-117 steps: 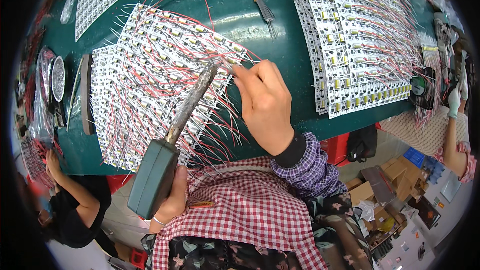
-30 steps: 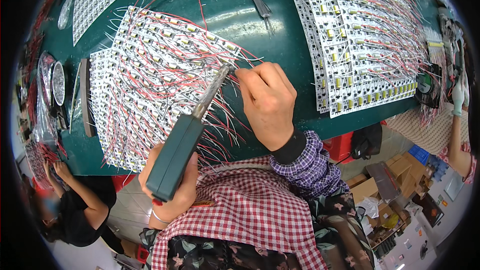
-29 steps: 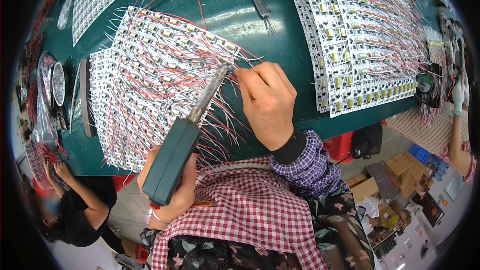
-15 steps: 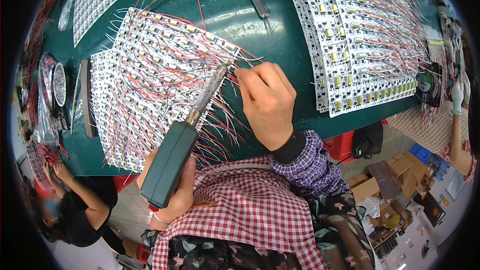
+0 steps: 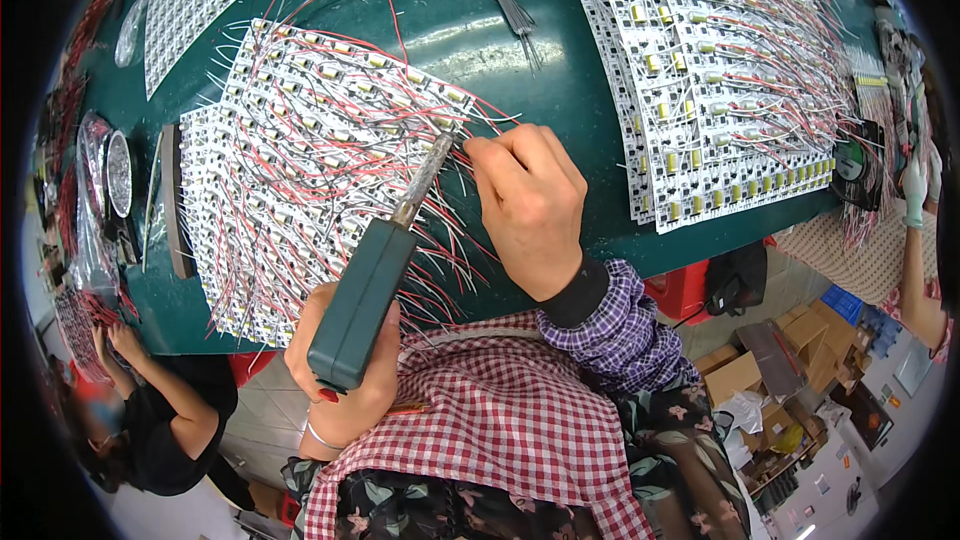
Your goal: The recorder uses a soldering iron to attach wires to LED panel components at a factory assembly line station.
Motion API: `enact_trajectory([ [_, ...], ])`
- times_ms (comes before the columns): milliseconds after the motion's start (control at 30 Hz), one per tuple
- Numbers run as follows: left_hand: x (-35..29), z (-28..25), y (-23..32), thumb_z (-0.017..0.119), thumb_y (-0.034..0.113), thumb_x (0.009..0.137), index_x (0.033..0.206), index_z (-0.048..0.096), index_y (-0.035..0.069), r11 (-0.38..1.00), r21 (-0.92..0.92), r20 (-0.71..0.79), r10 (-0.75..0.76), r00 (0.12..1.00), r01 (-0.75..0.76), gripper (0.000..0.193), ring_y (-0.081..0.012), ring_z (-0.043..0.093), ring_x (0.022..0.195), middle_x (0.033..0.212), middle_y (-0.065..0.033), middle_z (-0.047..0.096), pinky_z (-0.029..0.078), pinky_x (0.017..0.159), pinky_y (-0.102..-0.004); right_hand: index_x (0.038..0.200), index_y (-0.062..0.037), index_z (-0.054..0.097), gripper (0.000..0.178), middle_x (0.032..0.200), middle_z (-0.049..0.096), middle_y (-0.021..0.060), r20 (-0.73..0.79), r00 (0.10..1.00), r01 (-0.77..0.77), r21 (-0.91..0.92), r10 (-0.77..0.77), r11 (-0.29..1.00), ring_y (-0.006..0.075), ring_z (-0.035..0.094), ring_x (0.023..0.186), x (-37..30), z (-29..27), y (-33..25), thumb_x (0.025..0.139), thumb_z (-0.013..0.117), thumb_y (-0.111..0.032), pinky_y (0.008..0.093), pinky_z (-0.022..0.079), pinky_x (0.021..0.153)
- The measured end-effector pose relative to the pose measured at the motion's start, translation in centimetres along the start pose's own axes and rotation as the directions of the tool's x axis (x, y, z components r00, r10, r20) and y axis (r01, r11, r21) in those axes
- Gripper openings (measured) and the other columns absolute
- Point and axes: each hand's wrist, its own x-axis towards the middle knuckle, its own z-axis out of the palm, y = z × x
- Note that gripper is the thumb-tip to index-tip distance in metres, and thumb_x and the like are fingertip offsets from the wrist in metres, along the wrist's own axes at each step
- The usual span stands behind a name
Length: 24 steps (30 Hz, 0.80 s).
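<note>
My left hand [image 5: 345,415] is wrapped around the dark green handle of a soldering iron [image 5: 362,305]. The iron slants up and to the right, its metal tip near the upper right corner of a wired circuit board panel [image 5: 200,180]. Beside the tip, my right hand [image 5: 535,205] is closed in a pinch on a thin wire, its end mostly hidden by the fingers. Red, white and black wires [image 5: 330,175] lie tangled across the white panels, which are stacked and carry small yellow components. Whether the tip touches a pad is too small to tell.
At the right stand more stacked wired panels [image 5: 690,180]. A tied bundle of grey wires [image 5: 508,5] lies at the back, a bare panel [image 5: 205,5] at back left. A dark bar [image 5: 177,200] borders the left stack. Co-workers' hands [image 5: 125,345] show at both sides.
The soldering iron and my left hand have shifted slightly right, with the handle a little lower and its tip slightly down and left. My right hand stays nearly in place, still pinching.
</note>
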Motion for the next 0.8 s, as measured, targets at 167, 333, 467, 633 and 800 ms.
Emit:
enact_trajectory([
  [167, -0.9, -0.6, 0.0, 0.078, -0.004, 0.078, 0.100, 0.072, -0.005, 0.998, -0.049, -0.055, 0.027, 0.998, -0.030, 0.022, -0.0287, 0.070, 0.076, 0.096, -0.0177, 0.070, 0.055, 0.067, -0.0348, 0.091, -0.0013, 0.073, 0.021, 0.078, 0.058, 0.0065, -0.007, 1.000, -0.023, 0.003, 0.023, 1.000, 0.0234, 0.060, 0.071, 0.3, -0.2, -0.3, 0.073, 0.078, 0.009, 0.0356, 0.049, 0.060],
  [333, -1.1, -0.9, -0.6, 0.079, -0.003, 0.077, 0.101, 0.073, -0.005, 0.988, -0.024, -0.118, 0.150, 0.982, -0.154, 0.024, -0.0309, 0.070, 0.075, 0.095, -0.0192, 0.070, 0.055, 0.064, -0.0352, 0.091, -0.0007, 0.073, 0.020, 0.078, 0.058, 0.0066, -0.014, 1.000, -0.028, 0.005, 0.028, 1.000, 0.0237, 0.060, 0.071, 0.3, -0.2, -0.3, 0.074, 0.078, 0.009, 0.0359, 0.049, 0.060],
  [467, -1.1, -1.2, -0.8, 0.080, -0.002, 0.078, 0.101, 0.073, -0.004, 0.981, 0.035, -0.114, 0.192, 0.975, -0.189, 0.024, -0.0302, 0.068, 0.073, 0.093, -0.0189, 0.069, 0.054, 0.062, -0.0362, 0.091, -0.0007, 0.073, 0.020, 0.079, 0.058, 0.0069, -0.018, 1.000, -0.022, 0.008, 0.023, 1.000, 0.0239, 0.060, 0.070, 0.3, -0.2, -0.2, 0.075, 0.078, 0.009, 0.0362, 0.049, 0.060],
  [633, -1.3, -1.1, -0.4, 0.081, 0.001, 0.080, 0.103, 0.072, -0.003, 0.992, 0.026, -0.113, 0.123, 0.986, -0.120, 0.025, -0.0287, 0.067, 0.071, 0.090, -0.0161, 0.068, 0.053, 0.062, -0.0369, 0.091, -0.0005, 0.072, 0.020, 0.080, 0.058, 0.0075, -0.020, 0.999, -0.042, 0.018, 0.042, 0.999, 0.0246, 0.059, 0.073, 0.3, -0.2, -0.3, 0.075, 0.078, 0.009, 0.0370, 0.048, 0.061],
  [800, -2.3, -1.3, -0.6, 0.079, -0.004, 0.082, 0.121, 0.067, -0.005, 0.996, -0.077, -0.129, 0.041, 0.991, -0.052, 0.040, -0.0242, 0.068, 0.095, 0.111, -0.0151, 0.070, 0.053, 0.085, -0.0367, 0.092, 0.0001, 0.071, 0.019, 0.081, 0.056, 0.0088, -0.062, 0.997, -0.040, 0.059, 0.044, 0.997, 0.0265, 0.059, 0.075, 0.6, -1.0, -0.8, 0.076, 0.077, 0.009, 0.0377, 0.048, 0.064],
])
